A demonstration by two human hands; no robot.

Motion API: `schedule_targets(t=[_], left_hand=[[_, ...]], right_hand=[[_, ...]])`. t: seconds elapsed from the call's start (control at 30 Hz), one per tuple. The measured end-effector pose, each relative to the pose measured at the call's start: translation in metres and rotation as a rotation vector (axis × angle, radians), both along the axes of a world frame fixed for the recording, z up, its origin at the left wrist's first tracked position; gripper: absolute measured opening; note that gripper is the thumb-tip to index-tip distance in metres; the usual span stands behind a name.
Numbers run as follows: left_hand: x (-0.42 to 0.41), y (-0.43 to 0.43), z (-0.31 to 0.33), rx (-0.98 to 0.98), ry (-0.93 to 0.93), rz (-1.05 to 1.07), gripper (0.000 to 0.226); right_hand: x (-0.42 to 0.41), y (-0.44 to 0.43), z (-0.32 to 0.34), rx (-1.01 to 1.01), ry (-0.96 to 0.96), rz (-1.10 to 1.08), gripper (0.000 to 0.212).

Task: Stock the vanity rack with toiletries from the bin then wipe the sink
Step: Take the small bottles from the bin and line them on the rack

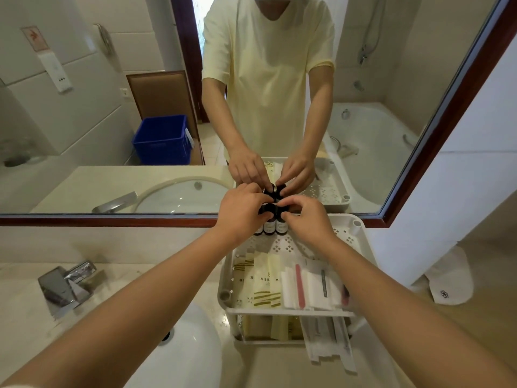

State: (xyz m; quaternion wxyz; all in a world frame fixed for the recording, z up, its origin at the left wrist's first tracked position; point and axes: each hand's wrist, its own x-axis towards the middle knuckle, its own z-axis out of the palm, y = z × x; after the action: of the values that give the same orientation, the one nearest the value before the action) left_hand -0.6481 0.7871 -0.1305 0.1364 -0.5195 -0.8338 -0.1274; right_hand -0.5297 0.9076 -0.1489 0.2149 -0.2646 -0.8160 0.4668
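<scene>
A white two-tier vanity rack (359,247) stands on the counter right of the sink (193,340). At the back of its top tier stand three small dark bottles (269,227) with white labels and black caps, against the mirror. My left hand (242,208) pinches the bottle caps from the left and my right hand (306,217) pinches them from the right. Flat sachets (264,278) and white packets (310,287) lie in the front of the top tier. More packets fill the lower tier (279,326).
A chrome faucet (65,284) sits at the left of the sink. The mirror (84,107) reflects a blue bin (162,140), a bathtub and a person in a pale yellow shirt. A white towel (447,278) lies at the right by the wall.
</scene>
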Motion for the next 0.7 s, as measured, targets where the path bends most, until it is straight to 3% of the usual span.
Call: schedule_targets(t=[0.37, 0.7], left_hand=[[0.012, -0.022, 0.014, 0.072, -0.047, 0.059, 0.039], [0.067, -0.096, 0.02, 0.193, -0.442, 0.071, 0.035]], right_hand=[[0.025, -0.011, 0.01, -0.006, 0.02, -0.045, 0.043], [0.09, -0.074, 0.024, 0.064, -0.053, -0.023, 0.039]])
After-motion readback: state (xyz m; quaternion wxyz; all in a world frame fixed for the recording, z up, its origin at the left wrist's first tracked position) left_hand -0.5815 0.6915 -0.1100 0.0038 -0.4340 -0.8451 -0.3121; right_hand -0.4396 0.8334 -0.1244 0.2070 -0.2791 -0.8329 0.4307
